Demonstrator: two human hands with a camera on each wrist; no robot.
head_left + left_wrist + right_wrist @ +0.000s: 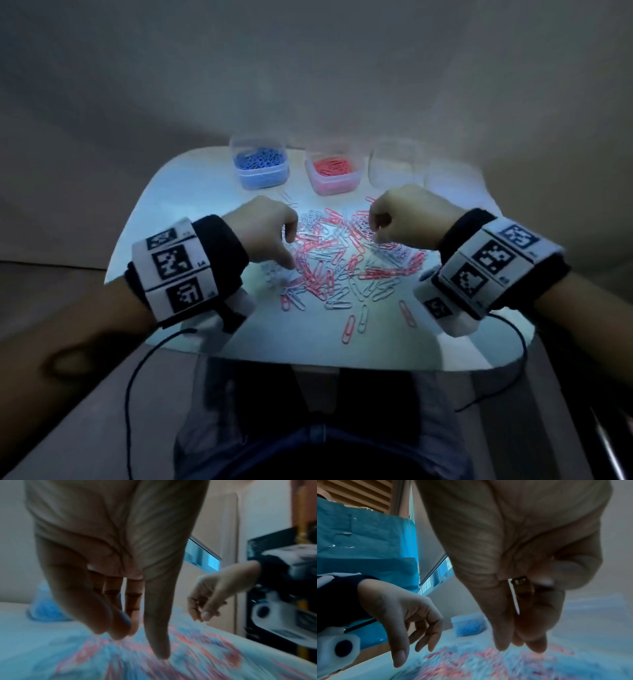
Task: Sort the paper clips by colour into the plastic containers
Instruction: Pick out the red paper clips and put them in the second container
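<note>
Both forearms reach in from below, wearing dark wristbands point(219, 246) with marker tags. Beneath them lies the pale surface point(178, 192), lit from above, probably so colours read clearly.

Just past the fingers stand three tubs in a row, within easy reach for dropping: blue tub point(259, 164) ahead of the left hand point(265, 228), red tub point(333, 170) between the two hands and beyond them, clear tub point(399, 164) ahead of the right hand point(407, 219) and apparently empty.

Under and between the hands spreads the pile point(342, 260) of red and silver-white clips, still unsorted.

Left hand hangs over the pile's left edge, fingers relaxed and apart, holding nothing, thumb tip close to the clips. Right hand's fingers are drawn together; the wrist view shows a thin pale clip point(513, 596) pinched against them, likely gathered for the clear tub.
</note>
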